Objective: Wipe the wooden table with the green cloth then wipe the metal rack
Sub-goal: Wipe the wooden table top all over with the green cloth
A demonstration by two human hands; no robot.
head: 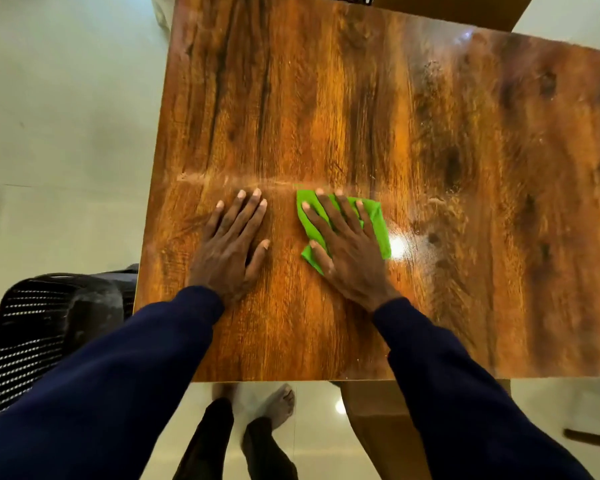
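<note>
The wooden table [361,116] fills most of the view, a glossy dark-grained top stretching far beyond the fingertips of both hands, with a pale streak of dust or residue running crosswise just past them. That line likely marks the edge of the patch already gone over, so the wiping step is in hand and much of the far surface is still to do. The metal rack cannot be made out; a dark object at the far edge, well beyond the fingers, is too cut off to name.

To the outer side of the left hand, off the table's edge, stands a black perforated chair [49,337], apparently pushed aside to leave standing room.

The left hand [231,247] lies flat on bare wood, fingers spread and straight, thumb out toward the cloth. It holds nothing; it probably braces the person's lean over the table.

The right hand [343,244] presses palm-down on the green cloth [374,223], fingers splayed wide across it rather than pinching it, which spreads the pressure so the whole cloth drags evenly. The cloth lies crumpled under the palm and fingers, showing between them and out past the little finger, its near corner poking out beside the thumb. A bright glare spot sits just beyond its outer edge.

No brand, label or writing is readable anywhere.
</note>
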